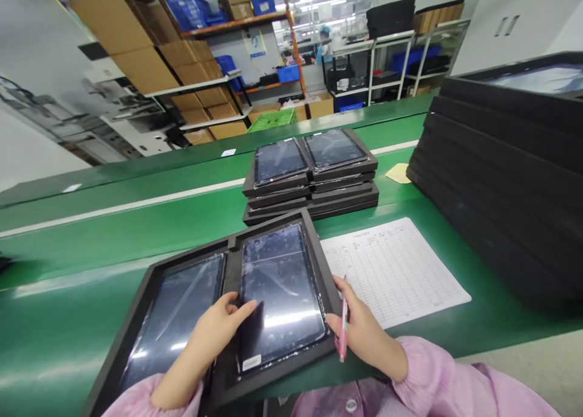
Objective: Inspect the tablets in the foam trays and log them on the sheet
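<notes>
A black foam tray point(136, 308) lies on the green bench in front of me with two glossy tablets, one on the left point(175, 314) and one on the right point(280, 289). My left hand point(218, 329) rests on the divider, its fingertips touching the right tablet's left edge, fingers together and holding nothing I can see. My right hand point(359, 329) grips the tray's right rim and holds a pink pen point(342, 332) upright against the palm.
A printed form sheet point(392, 268) lies to the right of the tray. A stack of trays with tablets point(312, 180) stands behind it. A tall pile of black trays point(505, 174) fills the right side. A yellow note point(398, 173) lies by it. Shelves with cardboard boxes stand beyond.
</notes>
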Demonstrator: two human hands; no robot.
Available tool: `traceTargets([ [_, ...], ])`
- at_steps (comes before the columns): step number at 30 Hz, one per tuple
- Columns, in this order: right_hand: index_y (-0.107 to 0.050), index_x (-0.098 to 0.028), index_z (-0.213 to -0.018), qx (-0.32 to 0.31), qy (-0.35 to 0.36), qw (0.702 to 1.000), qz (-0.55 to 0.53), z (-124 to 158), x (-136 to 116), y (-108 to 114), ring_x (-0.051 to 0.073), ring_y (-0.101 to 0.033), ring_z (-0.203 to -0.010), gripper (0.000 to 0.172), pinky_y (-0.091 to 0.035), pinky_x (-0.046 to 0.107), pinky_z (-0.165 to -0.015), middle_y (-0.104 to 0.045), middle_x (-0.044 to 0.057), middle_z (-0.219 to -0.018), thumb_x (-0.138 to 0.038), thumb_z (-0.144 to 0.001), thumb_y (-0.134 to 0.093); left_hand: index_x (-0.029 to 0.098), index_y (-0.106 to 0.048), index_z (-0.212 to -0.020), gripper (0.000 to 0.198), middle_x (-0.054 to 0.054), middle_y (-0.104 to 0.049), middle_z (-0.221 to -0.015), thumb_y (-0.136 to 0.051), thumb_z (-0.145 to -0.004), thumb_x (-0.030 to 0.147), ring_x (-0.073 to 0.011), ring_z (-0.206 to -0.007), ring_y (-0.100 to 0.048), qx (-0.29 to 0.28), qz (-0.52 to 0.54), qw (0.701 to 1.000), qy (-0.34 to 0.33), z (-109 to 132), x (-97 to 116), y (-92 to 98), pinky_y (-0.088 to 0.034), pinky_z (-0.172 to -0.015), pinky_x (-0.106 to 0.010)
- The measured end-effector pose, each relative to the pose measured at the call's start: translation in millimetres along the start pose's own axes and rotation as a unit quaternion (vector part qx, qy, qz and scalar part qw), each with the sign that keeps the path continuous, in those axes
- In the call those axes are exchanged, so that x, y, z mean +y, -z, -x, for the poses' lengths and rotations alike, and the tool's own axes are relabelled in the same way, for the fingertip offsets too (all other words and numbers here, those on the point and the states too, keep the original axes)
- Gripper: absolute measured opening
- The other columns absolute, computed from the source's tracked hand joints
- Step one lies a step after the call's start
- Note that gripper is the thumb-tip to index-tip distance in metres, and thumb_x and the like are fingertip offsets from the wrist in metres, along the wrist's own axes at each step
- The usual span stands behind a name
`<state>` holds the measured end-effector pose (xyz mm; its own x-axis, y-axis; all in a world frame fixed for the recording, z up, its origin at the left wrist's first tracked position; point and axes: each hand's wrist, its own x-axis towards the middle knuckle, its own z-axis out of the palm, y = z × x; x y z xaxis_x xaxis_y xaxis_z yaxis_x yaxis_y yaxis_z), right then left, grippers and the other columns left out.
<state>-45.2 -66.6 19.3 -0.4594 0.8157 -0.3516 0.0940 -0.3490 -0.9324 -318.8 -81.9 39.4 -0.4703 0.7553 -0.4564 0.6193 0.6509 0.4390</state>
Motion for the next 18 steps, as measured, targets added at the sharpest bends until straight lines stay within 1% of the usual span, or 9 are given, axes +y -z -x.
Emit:
traceTargets([
  [3,-0.021,-0.015,-0.141,-0.007,0.014,1.0,0.002,0.0,3.9,0.1,0.016,-0.059,-0.047,0.069,-0.051,0.027,-0.053,-0.051,-0.01,-0.047,-0.012,-0.078,-0.047,0.013,-0.054,-0.092,0.067,0.005,-0.043,-0.048,-0.062,-0.052,0.067,-0.0163,-0.041,-0.043,-0.006,0.101,0.995,0.01,-0.6,1.1,1.1,-0.027,-0.039,-0.027],
  [5,-0.021,-0.017,-0.141,-0.006,0.022,1.0,0.006,0.2,6.2,0.9,0.016,-0.06,-0.048,0.07,-0.051,0.027,-0.056,-0.053,-0.009,-0.05,-0.013,-0.077,-0.048,0.018,-0.051,-0.076,0.056,0.007,-0.038,-0.046,-0.067,-0.051,0.065,-0.0125,-0.039,-0.038,-0.007,0.157,0.987,0.007,5.6,4.5,-0.2,-0.023,-0.039,-0.024],
  [6,-0.022,-0.017,-0.142,-0.006,0.024,1.0,0.007,0.3,7.0,1.4,0.016,-0.061,-0.049,0.07,-0.051,0.028,-0.057,-0.053,-0.009,-0.051,-0.013,-0.078,-0.049,0.019,-0.048,-0.071,0.054,0.007,-0.039,-0.047,-0.07,-0.049,0.064,-0.0118,-0.04,-0.039,-0.005,0.186,0.982,0.008,9.7,6.9,-1.6,-0.024,-0.039,-0.023],
  [8,-0.023,-0.017,-0.141,-0.005,0.027,1.0,0.014,0.4,7.8,2.2,0.016,-0.061,-0.049,0.069,-0.051,0.029,-0.06,-0.054,-0.009,-0.052,-0.014,-0.078,-0.05,0.019,-0.048,-0.069,0.052,0.005,-0.048,-0.053,-0.075,-0.047,0.057,-0.013,-0.046,-0.047,-0.002,0.264,0.964,0.012,17.7,12.0,-5.9,-0.033,-0.042,-0.023],
  [11,-0.024,-0.018,-0.141,-0.001,0.024,0.999,0.034,-0.4,8.6,3.3,0.017,-0.063,-0.057,0.067,-0.051,0.032,-0.068,-0.056,-0.006,-0.057,-0.017,-0.079,-0.051,0.018,-0.056,-0.081,0.045,-0.003,-0.063,-0.075,-0.078,-0.049,0.04,-0.0194,-0.069,-0.061,0.007,0.385,0.923,0.025,25.6,18.3,-14.5,-0.048,-0.058,-0.027],
  [13,-0.027,-0.018,-0.141,0.012,0.023,0.997,0.066,-1.4,9.4,5.1,0.02,-0.065,-0.072,0.069,-0.05,0.035,-0.076,-0.063,0.0,-0.072,-0.021,-0.079,-0.056,0.018,-0.06,-0.091,0.043,-0.005,-0.066,-0.087,-0.075,-0.053,0.031,-0.0214,-0.082,-0.063,0.027,0.434,0.899,0.039,28.1,20.2,-19.2,-0.051,-0.066,-0.027],
  [14,-0.029,-0.018,-0.14,0.028,0.033,0.995,0.086,-1.7,9.5,6.6,0.022,-0.064,-0.085,0.071,-0.049,0.038,-0.082,-0.065,0.005,-0.087,-0.024,-0.077,-0.06,0.019,-0.061,-0.094,0.043,-0.004,-0.067,-0.089,-0.074,-0.055,0.029,-0.0215,-0.084,-0.063,0.032,0.455,0.889,0.049,29.3,20.3,-20.5,-0.051,-0.067,-0.027],
  [16,-0.037,-0.017,-0.136,0.075,0.087,0.984,0.138,-1.2,7.9,10.5,0.028,-0.052,-0.113,0.073,-0.042,0.043,-0.095,-0.055,0.014,-0.121,-0.028,-0.072,-0.069,0.023,-0.061,-0.101,0.045,-0.001,-0.068,-0.089,-0.072,-0.058,0.027,-0.0211,-0.084,-0.064,0.025,0.498,0.864,0.068,32.9,19.3,-20.9,-0.053,-0.069,-0.027],
  [18,-0.048,-0.017,-0.126,0.116,0.179,0.961,0.178,1.5,2.5,14.4,0.03,-0.037,-0.126,0.065,-0.033,0.048,-0.102,-0.041,0.016,-0.136,-0.031,-0.069,-0.074,0.027,-0.061,-0.106,0.048,0.001,-0.069,-0.087,-0.071,-0.059,0.027,-0.021,-0.083,-0.065,0.031,0.534,0.841,0.082,38.3,17.1,-19.1,-0.055,-0.069,-0.028],
])
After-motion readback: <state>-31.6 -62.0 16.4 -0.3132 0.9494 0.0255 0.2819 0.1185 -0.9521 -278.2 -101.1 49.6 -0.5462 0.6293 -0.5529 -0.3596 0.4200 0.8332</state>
